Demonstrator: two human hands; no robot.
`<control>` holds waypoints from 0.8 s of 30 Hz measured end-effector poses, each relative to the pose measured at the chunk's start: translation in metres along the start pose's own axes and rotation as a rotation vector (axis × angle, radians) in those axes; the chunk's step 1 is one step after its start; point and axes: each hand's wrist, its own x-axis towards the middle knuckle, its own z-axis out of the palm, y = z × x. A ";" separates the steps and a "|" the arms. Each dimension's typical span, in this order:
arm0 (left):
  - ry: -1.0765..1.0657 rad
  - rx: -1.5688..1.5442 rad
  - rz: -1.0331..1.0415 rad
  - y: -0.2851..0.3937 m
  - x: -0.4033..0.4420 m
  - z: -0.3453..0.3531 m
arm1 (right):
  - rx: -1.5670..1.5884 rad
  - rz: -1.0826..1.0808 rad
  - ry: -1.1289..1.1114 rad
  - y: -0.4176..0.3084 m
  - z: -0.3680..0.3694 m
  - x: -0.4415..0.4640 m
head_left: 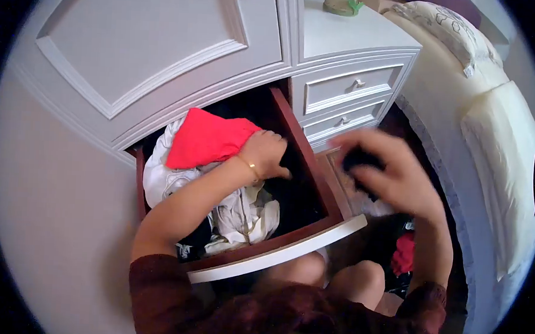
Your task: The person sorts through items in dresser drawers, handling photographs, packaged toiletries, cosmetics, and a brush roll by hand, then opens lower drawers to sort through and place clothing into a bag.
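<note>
My left hand (264, 154) reaches over the open drawer (301, 147), beside the right edge of a red cloth (212, 139). Its fingers curl down out of sight and the thumb sticks out over dark clothes (302, 195); what they grip, if anything, is hidden. White and cream garments (241, 216) lie crumpled under my forearm, with more white fabric (157, 171) at the drawer's left. To the right of the drawer, my right hand (399, 170) is raised and blurred. Its fingers and thumb curve around a dark, soft-looking bundle (362, 161).
A white cabinet door (148, 36) stands above the drawer. Two small closed drawers (348, 90) are to its right, below a top (369, 31) holding a jar (341, 3). A bed (449, 109) runs along the right. Red fabric (403, 253) lies low beside my knees (358, 281).
</note>
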 end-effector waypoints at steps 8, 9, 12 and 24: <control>-0.543 -0.544 -0.343 -0.065 0.010 -0.011 | -0.386 0.088 -0.488 0.002 0.038 -0.026; -0.603 -0.823 -0.484 -0.081 0.000 -0.037 | -0.384 0.108 -0.471 0.004 0.037 -0.029; -0.178 -1.286 -0.581 -0.118 -0.045 -0.092 | -0.350 0.076 -0.421 0.007 0.037 -0.034; 0.295 -1.621 -0.313 -0.095 -0.055 -0.190 | -0.311 0.019 -0.368 0.009 0.035 -0.045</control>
